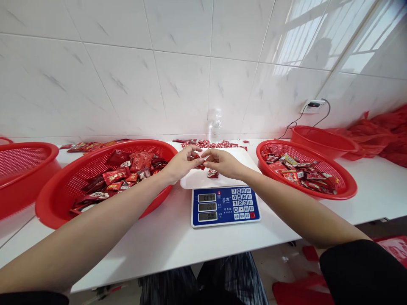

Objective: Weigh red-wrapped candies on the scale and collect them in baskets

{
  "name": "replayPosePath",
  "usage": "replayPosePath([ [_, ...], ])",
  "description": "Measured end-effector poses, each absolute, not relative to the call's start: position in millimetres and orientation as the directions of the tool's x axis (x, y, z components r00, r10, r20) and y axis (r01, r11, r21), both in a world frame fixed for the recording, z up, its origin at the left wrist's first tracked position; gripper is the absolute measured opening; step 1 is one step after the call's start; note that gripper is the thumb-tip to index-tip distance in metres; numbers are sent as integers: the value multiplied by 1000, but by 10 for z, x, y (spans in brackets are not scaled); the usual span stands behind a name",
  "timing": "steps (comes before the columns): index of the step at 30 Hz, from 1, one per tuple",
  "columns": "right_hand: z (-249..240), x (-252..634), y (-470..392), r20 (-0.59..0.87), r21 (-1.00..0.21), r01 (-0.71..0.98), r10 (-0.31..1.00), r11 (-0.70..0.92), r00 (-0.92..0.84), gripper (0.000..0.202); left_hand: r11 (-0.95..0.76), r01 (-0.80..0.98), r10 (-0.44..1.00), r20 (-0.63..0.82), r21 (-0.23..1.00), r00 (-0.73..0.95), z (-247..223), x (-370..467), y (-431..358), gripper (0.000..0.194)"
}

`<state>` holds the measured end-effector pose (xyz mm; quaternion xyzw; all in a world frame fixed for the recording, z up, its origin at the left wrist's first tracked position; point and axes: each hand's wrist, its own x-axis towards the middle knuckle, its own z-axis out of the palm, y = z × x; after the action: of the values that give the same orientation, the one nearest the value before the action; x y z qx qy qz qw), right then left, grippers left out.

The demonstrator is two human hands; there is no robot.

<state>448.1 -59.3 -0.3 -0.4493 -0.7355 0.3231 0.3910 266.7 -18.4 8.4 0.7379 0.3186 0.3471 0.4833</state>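
Observation:
My left hand (185, 163) and my right hand (222, 162) meet above the white pan (248, 167) of a digital scale, fingertips almost touching. Both hands are closed in a pinch on a small red packet (201, 166), mostly hidden by the fingers. Just under my right hand, another red packet (213, 174) with white and dark print lies on the pan. The scale's blue panel (226, 206) faces me, with lit displays on its left and a keypad on its right.
Left of the scale stands a red basket (54, 207) of mixed packets; another filled red basket (345, 188) is at the right. Loose packets (222, 144) and a clear plastic bottle (215, 125) lie along the tiled wall. Red baskets and bags sit farther out.

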Motion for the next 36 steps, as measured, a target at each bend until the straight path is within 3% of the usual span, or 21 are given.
replayPosePath([
  [6, -49, 4586, -415, 284, -773, 537, 941, 338, -182, 16, -376, 216, 868, 261, 901, 423, 71, 2636, -128, 34],
  [11, -97, 4882, -371, 237, -458, 853, 959, 251, -155, 32, -438, 410, 894, 340, 800, 291, 36, 2583, -30, 32],
  [14, -157, 5042, -417, 195, -371, 904, 970, 211, -146, 40, -457, 478, 885, 328, 750, 330, 34, 2572, -14, 37],
  [18, -238, 5148, -473, 126, -357, 913, 979, 197, -162, 47, -548, 663, 828, 219, 509, 516, 13, 2601, -21, 47],
  [22, -263, 5168, -419, 89, -363, 899, 970, 244, -228, 43, -594, 756, 802, 125, 277, 584, -46, 2627, -35, 53],
  [30, -116, 5005, -138, 147, -420, 841, 940, 341, -307, 38, -574, 760, 815, 117, 306, 568, -103, 2602, -2, 48],
  [36, -155, 4490, 55, 99, -337, 881, 943, 332, -318, 62, -558, 743, 825, 147, 369, 546, -71, 2596, 19, 44],
])
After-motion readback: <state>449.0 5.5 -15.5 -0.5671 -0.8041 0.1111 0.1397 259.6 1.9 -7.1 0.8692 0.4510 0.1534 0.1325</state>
